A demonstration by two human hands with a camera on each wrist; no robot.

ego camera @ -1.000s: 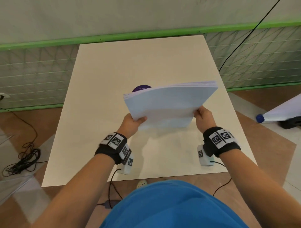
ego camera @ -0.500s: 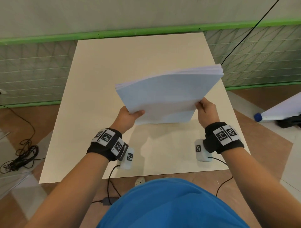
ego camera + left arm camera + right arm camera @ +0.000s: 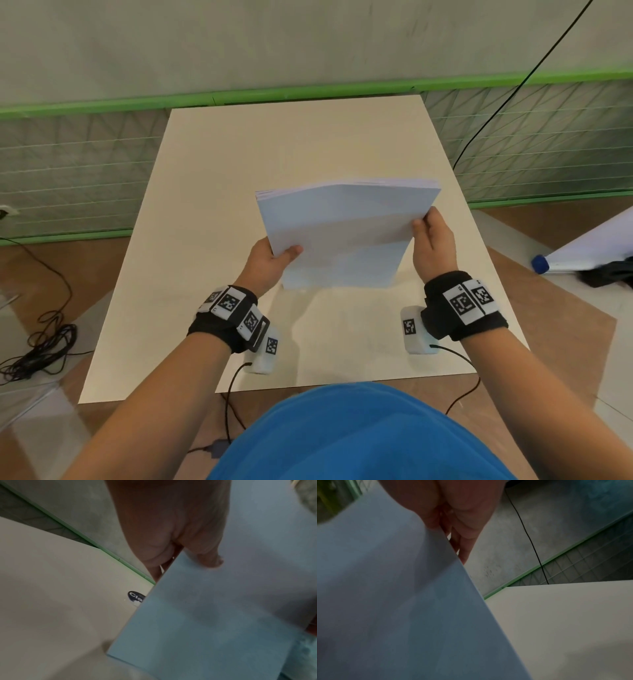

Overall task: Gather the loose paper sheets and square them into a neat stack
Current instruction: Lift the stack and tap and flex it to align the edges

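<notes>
The paper stack (image 3: 346, 233) stands on its bottom edge near the tabletop's (image 3: 212, 212) front edge, long axis running left-right, gripped equally near by the left hand (image 3: 270, 263) and right hand (image 3: 433, 240) at its 2 side edges.

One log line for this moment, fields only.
paper stack: upright, lower edge at table | left hand: holding left edge | right hand: holding right edge

head: above, facing down-forward | wrists: close, both sharing paper stack (image 3: 342, 233)
</notes>
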